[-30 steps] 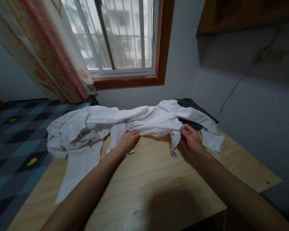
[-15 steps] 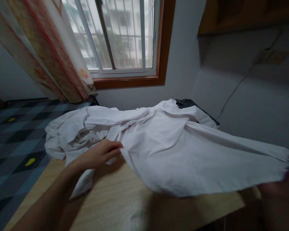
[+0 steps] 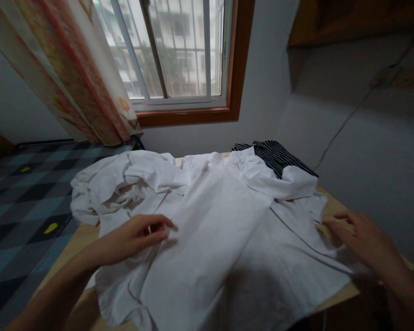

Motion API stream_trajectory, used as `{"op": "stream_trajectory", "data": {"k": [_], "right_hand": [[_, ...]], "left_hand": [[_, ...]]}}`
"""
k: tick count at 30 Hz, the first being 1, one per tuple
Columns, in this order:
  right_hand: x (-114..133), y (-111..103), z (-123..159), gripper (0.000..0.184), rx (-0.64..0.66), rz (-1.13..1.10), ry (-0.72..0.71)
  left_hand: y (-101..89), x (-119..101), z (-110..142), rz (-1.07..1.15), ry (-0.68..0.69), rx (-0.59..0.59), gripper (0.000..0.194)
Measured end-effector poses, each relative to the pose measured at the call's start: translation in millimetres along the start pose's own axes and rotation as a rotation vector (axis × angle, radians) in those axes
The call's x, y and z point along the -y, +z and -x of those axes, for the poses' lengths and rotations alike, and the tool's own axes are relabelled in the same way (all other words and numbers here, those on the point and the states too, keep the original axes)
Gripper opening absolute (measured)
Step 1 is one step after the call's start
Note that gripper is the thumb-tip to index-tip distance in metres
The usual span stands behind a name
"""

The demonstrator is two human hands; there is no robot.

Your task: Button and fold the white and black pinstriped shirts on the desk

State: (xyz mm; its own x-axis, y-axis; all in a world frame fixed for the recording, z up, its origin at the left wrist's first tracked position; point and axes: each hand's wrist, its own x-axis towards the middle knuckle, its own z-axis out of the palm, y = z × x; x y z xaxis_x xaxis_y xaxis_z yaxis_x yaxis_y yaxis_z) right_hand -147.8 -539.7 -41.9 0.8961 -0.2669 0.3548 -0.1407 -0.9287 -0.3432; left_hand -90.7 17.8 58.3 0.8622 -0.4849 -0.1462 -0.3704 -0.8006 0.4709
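A white shirt (image 3: 224,230) lies spread across a light wooden table (image 3: 333,204), its near part draped over the front edge. My left hand (image 3: 138,234) rests on the shirt's left part, fingers curled and pressed on the cloth. At the shirt's right edge my right hand (image 3: 360,234) lies with fingers stretched out flat on the fabric. The far left of the shirt is bunched up in folds (image 3: 103,188).
A dark striped garment (image 3: 276,154) lies at the table's far end, partly under the shirt's sleeve. Behind stands a window (image 3: 179,50) with a patterned curtain (image 3: 62,69). A grey wall (image 3: 365,151) runs along the table's right side. Checked floor (image 3: 17,193) is to the left.
The shirt was bunched at the far side, then my right hand pulled it out to the right and toward me. Now it lies spread flat, with both hands on it.
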Motion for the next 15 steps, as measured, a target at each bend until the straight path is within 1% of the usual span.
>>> {"op": "stream_trajectory", "data": {"k": [1, 3, 4, 5, 6, 7, 8, 9, 10, 12, 13, 14, 15], "right_hand": [[17, 1, -7, 0.037, -0.048, 0.034, -0.072], [54, 6, -19, 0.044, -0.084, 0.037, -0.250], [73, 11, -25, 0.046, -0.074, 0.012, -0.332], [91, 17, -30, 0.047, -0.041, -0.025, -0.413], [108, 25, -34, 0.047, 0.014, -0.066, -0.496], [124, 35, -37, 0.048, 0.077, -0.101, -0.571], [138, 46, -40, 0.048, 0.144, -0.124, -0.631], [149, 57, -42, 0.049, 0.214, -0.133, -0.675], [158, 69, -44, 0.050, 0.270, -0.132, -0.702], [169, 93, -47, 0.052, 0.337, -0.102, -0.723], [171, 103, -48, 0.053, 0.347, -0.080, -0.721], [172, 112, -49, 0.053, 0.345, -0.059, -0.714], [171, 120, -50, 0.053, 0.337, -0.040, -0.705]], "left_hand": [[-4.4, 8, -10, -0.038, -0.056, -0.131, 0.043], [-14.3, 23, -30, -0.207, -0.153, -0.464, 0.048], [-19.4, 30, -39, -0.330, -0.205, -0.619, 0.052], [-24.2, 36, -47, -0.457, -0.260, -0.744, 0.057], [-28.6, 41, -53, -0.573, -0.318, -0.820, 0.061], [-32.5, 44, -59, -0.662, -0.376, -0.849, 0.066], [-35.7, 48, -65, -0.714, -0.434, -0.840, 0.069], [-38.5, 50, -69, -0.733, -0.479, -0.799, 0.068], [-40.7, 52, -72, -0.731, -0.506, -0.733, 0.064], [-44.8, 56, -77, -0.698, -0.509, -0.584, 0.048], [-47.3, 58, -77, -0.688, -0.488, -0.533, 0.041], [-50.8, 60, -77, -0.689, -0.456, -0.515, 0.039], [-55.9, 62, -75, -0.695, -0.423, -0.534, 0.040]]}}
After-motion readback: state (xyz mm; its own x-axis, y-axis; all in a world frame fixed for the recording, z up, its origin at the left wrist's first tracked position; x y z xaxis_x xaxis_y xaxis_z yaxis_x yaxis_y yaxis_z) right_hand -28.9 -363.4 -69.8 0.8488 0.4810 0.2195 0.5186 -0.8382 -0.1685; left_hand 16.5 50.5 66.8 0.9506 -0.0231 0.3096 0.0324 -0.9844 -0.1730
